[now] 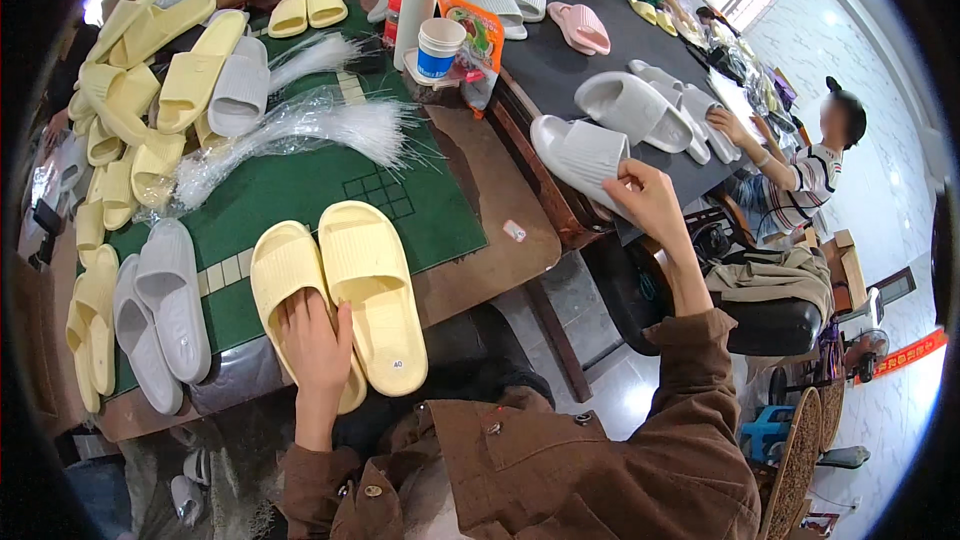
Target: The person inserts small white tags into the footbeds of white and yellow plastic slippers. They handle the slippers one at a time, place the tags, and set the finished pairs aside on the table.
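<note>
Left hand lies open on the yellow slipper pair, right hand pinches a white slipper at the bench edge — a loose pinch could drop it.

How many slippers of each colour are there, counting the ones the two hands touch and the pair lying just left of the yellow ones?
Yellow slippers, under and beside the left hand: 2
Grey slippers, next to them: 2
White slipper, gripped by the right hand: 1
Total: 5
</note>
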`<state>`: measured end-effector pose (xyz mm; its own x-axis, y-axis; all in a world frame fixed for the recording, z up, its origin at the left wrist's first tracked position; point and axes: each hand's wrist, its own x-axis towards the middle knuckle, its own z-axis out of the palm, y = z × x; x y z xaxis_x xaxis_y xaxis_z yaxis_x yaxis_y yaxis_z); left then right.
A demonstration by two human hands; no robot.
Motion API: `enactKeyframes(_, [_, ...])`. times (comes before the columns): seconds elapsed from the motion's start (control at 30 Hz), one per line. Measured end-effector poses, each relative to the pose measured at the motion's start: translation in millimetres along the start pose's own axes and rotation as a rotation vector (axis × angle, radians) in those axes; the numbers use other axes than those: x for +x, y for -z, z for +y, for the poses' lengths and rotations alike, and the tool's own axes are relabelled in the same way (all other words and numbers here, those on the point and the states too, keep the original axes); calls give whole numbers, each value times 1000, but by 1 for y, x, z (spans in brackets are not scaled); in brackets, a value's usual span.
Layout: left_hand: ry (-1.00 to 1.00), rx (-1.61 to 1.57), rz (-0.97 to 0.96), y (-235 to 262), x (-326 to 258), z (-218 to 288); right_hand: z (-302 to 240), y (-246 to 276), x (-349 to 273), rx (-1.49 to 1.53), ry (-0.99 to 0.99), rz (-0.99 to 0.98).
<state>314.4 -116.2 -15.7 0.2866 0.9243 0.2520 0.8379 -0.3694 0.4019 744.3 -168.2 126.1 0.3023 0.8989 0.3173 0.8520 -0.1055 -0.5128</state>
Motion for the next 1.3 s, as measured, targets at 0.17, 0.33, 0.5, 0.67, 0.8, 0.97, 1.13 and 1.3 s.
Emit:
enactKeyframes(0.17, [-38,10,68,-2,0,2,54,7,20,-124,-87,86])
enactKeyframes(0.33, [4,-28,46,-1,-2,4,96,5,46,186,-214,213])
enactKeyframes(0.5, [-35,57,78,-4,-1,6,147,8,83,-19,-179,283])
enactKeyframes(0.67, [30,85,93,-1,-8,-1,139,-6,132,-17,-78,-73])
enactKeyframes(0.8, [-39,-34,148,-17,6,15,235,23,130,-378,-103,149])
enactKeyframes(0.97, [-36,-54,235,5,-1,2,152,3,113,-354,-74,19])
enactKeyframes(1.13, [-5,-95,193,6,2,3,95,-14,62,57,39,28])
enactKeyframes(1.3, [1,-91,184,-1,6,2,-42,-75,-15,705,-103,-255])
